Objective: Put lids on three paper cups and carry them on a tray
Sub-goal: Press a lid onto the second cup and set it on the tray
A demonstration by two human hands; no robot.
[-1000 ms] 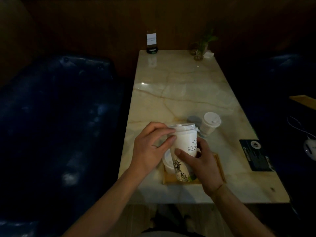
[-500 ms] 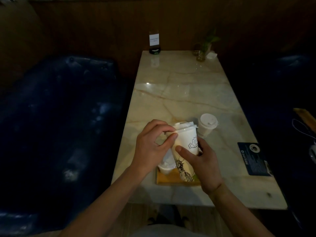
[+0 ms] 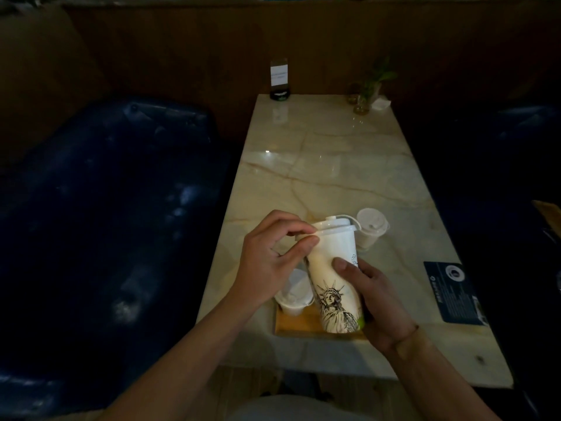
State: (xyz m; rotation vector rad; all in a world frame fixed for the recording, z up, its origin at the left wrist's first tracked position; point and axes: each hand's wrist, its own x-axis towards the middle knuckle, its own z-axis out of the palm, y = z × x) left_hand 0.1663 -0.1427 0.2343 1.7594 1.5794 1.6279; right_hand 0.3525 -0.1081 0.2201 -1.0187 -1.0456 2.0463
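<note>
**Lid seating on tall cup, held tilted over the tray**

While your left hand (image 3: 267, 262) pinches the rim of the lid (image 3: 334, 227) between thumb and forefinger, your right hand (image 3: 373, 302) is wrapped round the lower body of the tall printed cup (image 3: 331, 278), thumb across the front wall. Both hands are closed on their parts; neither is free.

Key relation: the cup's long axis leans, top toward your left and away from you, base toward your right and near the table's front edge. The lid sits directly at your left fingertips, on the cup's mouth. Its near-left rim looks down on the cup; the far-right side appears to stand slightly proud, so I judge the seating incomplete. The left hand is the nearer one for pressing; the right serves as anchor.

Outward from the grip: the cup's base hangs just above, or touches, the wooden tray (image 3: 303, 325) — cannot tell which. A small lidded cup (image 3: 296, 294) stands on the tray's left part, just beside the tall cup. A second small lidded cup (image 3: 372, 227) stands off the tray, farther up the table (image 3: 334, 165), right of the tall cup's top.

Judgement: two cups look lidded, the third is in hand; one cup remains to go on the tray. Paper wall will buckle if your right hand squeezes hard while pressing.
</note>
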